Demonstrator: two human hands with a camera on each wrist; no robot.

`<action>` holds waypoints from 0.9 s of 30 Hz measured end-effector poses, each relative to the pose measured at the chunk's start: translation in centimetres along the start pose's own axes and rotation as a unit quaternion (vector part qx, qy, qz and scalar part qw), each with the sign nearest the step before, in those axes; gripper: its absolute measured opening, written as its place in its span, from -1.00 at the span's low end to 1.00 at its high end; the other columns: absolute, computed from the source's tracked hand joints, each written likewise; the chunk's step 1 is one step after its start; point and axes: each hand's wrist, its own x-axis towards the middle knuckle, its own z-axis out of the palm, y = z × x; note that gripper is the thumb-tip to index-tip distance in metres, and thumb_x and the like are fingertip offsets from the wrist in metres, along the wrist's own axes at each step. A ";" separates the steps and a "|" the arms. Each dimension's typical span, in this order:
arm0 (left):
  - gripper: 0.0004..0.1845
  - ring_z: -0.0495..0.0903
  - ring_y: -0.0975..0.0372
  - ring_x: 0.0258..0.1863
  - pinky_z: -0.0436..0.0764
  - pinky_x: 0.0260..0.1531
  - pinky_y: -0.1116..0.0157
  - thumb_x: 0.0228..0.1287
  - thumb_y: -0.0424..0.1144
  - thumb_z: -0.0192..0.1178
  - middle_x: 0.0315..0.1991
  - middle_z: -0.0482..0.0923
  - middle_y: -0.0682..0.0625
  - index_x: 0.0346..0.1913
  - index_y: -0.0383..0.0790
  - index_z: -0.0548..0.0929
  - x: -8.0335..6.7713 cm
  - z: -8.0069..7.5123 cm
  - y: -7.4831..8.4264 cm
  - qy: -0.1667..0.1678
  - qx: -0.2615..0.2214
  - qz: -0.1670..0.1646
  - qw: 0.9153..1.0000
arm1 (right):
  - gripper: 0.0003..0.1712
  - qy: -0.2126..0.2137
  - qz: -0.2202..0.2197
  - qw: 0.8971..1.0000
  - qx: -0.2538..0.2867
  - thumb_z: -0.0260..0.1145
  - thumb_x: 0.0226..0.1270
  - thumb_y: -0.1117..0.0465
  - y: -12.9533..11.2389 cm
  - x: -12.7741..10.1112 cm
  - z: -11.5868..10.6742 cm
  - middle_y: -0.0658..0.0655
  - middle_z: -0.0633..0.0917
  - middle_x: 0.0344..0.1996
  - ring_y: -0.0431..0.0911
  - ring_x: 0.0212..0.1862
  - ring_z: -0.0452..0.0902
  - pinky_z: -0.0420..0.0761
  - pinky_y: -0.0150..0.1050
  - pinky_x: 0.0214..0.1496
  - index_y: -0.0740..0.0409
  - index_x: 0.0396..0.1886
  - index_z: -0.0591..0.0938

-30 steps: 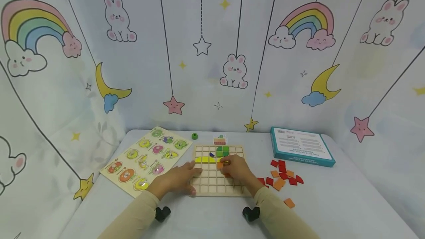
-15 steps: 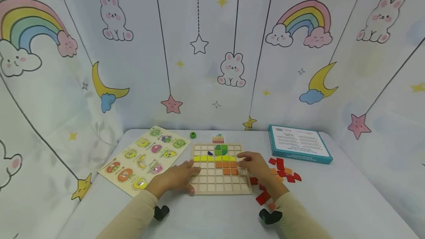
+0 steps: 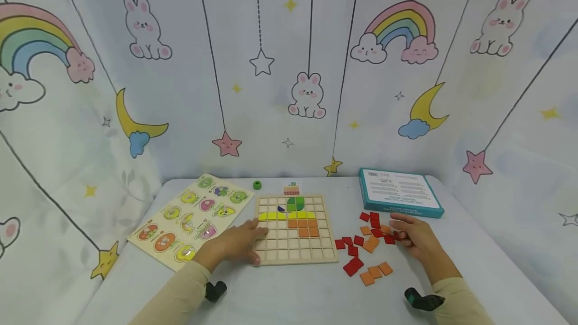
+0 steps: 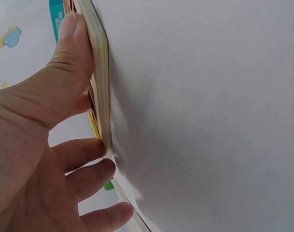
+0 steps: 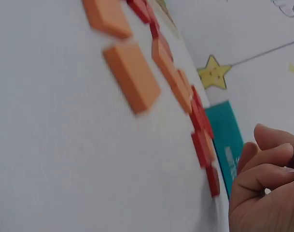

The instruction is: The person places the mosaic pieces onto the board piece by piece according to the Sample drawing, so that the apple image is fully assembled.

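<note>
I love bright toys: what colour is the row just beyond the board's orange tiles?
Bright yellow. The row of pieces shows best in the head view.

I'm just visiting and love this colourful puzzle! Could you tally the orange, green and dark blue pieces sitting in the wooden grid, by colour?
Orange pieces: 5
Green pieces: 4
Dark blue piece: 1
Total: 10

The left grip [image 3: 235,245] touches the left edge of a board [image 3: 293,245]; the right grip [image 3: 416,235] is over loose tiles [image 3: 370,244] near a box [image 3: 401,193].
</note>
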 end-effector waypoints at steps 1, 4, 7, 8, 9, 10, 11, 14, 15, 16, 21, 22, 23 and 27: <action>-0.12 0.12 -0.10 0.57 0.18 0.48 -0.23 0.04 0.04 0.52 0.59 0.15 -0.21 0.47 0.00 0.45 0.0 0.0 0.0 0.000 0.001 0.001 1.000 | -0.29 0.004 0.001 1.000 -0.006 0.29 0.52 0.11 0.1 0.1 -0.5 -0.07 0.56 -0.37 -0.22 -0.48 0.33 0.31 -0.45 -0.53 0.26 0.53 0.31; -0.12 0.12 -0.10 0.57 0.18 0.48 -0.23 0.04 0.05 0.52 0.59 0.14 -0.21 0.47 0.01 0.44 0.0 0.0 0.0 0.001 0.003 0.001 1.000 | -0.34 0.012 -0.006 0.999 -0.045 0.29 0.51 0.14 0.5 0.4 -1.1 -0.07 0.61 -0.34 -0.19 -0.47 0.33 0.31 -0.43 -0.54 0.32 0.47 0.37; -0.11 0.10 -0.10 0.58 0.19 0.48 -0.23 0.05 0.07 0.51 0.59 0.14 -0.19 0.48 0.03 0.43 0.0 0.1 -0.1 0.001 0.015 -0.004 1.000 | -0.37 0.012 -0.016 0.995 -0.101 0.30 0.49 0.14 0.8 0.9 -1.0 -0.04 0.66 -0.29 -0.13 -0.44 0.36 0.32 -0.40 -0.54 0.37 0.42 0.42; -0.11 0.09 -0.11 0.58 0.19 0.47 -0.23 0.05 0.07 0.51 0.59 0.14 -0.18 0.48 0.03 0.43 0.0 0.1 -0.1 0.001 0.017 -0.005 1.000 | -0.39 0.014 -0.019 0.993 -0.119 0.30 0.49 0.14 0.9 1.0 -0.9 -0.01 0.67 -0.26 -0.11 -0.41 0.38 0.33 -0.38 -0.53 0.36 0.40 0.44; -0.12 0.08 -0.11 0.59 0.18 0.47 -0.23 0.05 0.07 0.52 0.59 0.14 -0.18 0.48 0.04 0.43 0.0 0.1 -0.1 0.001 0.019 -0.006 1.000 | -0.40 0.017 -0.020 0.990 -0.136 0.32 0.47 0.14 1.0 1.1 -0.7 0.03 0.67 -0.24 -0.08 -0.39 0.40 0.35 -0.36 -0.52 0.37 0.38 0.47; -0.12 0.08 -0.12 0.59 0.18 0.47 -0.24 0.05 0.06 0.52 0.59 0.15 -0.18 0.48 0.04 0.43 0.1 0.1 -0.1 0.002 0.022 -0.004 1.000 | -0.41 0.021 -0.022 0.988 -0.154 0.33 0.46 0.14 1.0 1.2 -0.6 0.08 0.67 -0.19 -0.05 -0.34 0.42 0.38 -0.36 -0.48 0.36 0.35 0.49; -0.12 0.07 -0.13 0.59 0.18 0.47 -0.24 0.05 0.07 0.52 0.59 0.15 -0.18 0.48 0.04 0.43 0.1 0.1 -0.2 0.003 0.025 -0.004 1.000 | -0.42 0.025 -0.027 0.984 -0.172 0.34 0.44 0.14 1.0 1.3 -0.5 0.15 0.66 -0.14 -0.01 -0.29 0.44 0.43 -0.35 -0.44 0.38 0.33 0.51; -0.11 0.06 -0.14 0.59 0.15 0.48 -0.26 0.05 0.06 0.53 0.58 0.16 -0.19 0.48 0.04 0.43 0.3 0.1 -0.1 0.006 0.026 0.001 1.000 | -0.48 0.044 -0.039 0.971 -0.233 0.35 0.42 0.16 1.0 1.4 -0.1 0.32 0.61 0.04 0.09 -0.08 0.48 0.55 -0.31 -0.23 0.37 0.26 0.57; -0.11 0.05 -0.15 0.59 0.15 0.48 -0.26 0.05 0.07 0.54 0.58 0.17 -0.19 0.48 0.04 0.43 0.4 0.1 -0.1 0.007 0.029 0.002 1.000 | -0.49 0.048 -0.044 0.965 -0.253 0.35 0.42 0.16 0.9 1.3 -0.1 0.37 0.59 0.07 0.12 -0.02 0.47 0.58 -0.28 -0.15 0.38 0.24 0.58; -0.11 0.05 -0.15 0.59 0.15 0.48 -0.27 0.04 0.07 0.54 0.58 0.17 -0.19 0.47 0.04 0.44 0.4 0.1 -0.1 0.009 0.032 0.002 0.999 | -0.50 0.051 -0.050 0.960 -0.271 0.35 0.41 0.16 0.9 1.3 0.0 0.39 0.58 0.10 0.15 0.02 0.46 0.59 -0.25 -0.08 0.38 0.22 0.60; -0.10 0.03 -0.17 0.59 0.11 0.49 -0.27 0.02 0.08 0.54 0.58 0.18 -0.18 0.47 0.05 0.45 0.5 0.2 -0.1 0.009 0.040 -0.004 0.999 | -0.61 0.059 -0.056 0.950 -0.300 0.38 0.38 0.17 0.7 1.3 0.2 0.36 0.60 -0.02 0.18 0.00 0.44 0.58 -0.20 -0.12 0.36 0.06 0.63; -0.10 0.02 -0.17 0.59 0.09 0.49 -0.27 0.02 0.09 0.54 0.58 0.18 -0.18 0.47 0.05 0.44 0.5 0.2 -0.1 0.008 0.040 -0.006 0.999 | -0.64 0.059 -0.054 0.951 -0.299 0.38 0.38 0.18 0.7 1.3 0.2 0.34 0.60 -0.05 0.16 -0.02 0.44 0.57 -0.22 -0.15 0.36 0.02 0.62; -0.10 0.02 -0.17 0.60 0.08 0.50 -0.28 0.02 0.09 0.54 0.58 0.17 -0.17 0.47 0.06 0.44 0.5 0.2 -0.1 0.006 0.040 -0.008 0.999 | -0.67 0.059 -0.052 0.952 -0.296 0.37 0.38 0.18 0.7 1.3 0.1 0.31 0.61 -0.08 0.14 -0.04 0.45 0.57 -0.26 -0.18 0.34 -0.01 0.62; -0.10 0.01 -0.18 0.60 0.05 0.49 -0.30 0.02 0.09 0.54 0.58 0.17 -0.17 0.48 0.06 0.44 0.3 0.1 0.2 0.005 0.045 -0.015 0.999 | -0.64 0.041 -0.051 0.968 -0.242 0.29 0.48 0.14 0.7 1.2 -0.1 0.22 0.59 -0.16 0.02 -0.17 0.47 0.53 -0.36 -0.30 0.33 0.06 0.53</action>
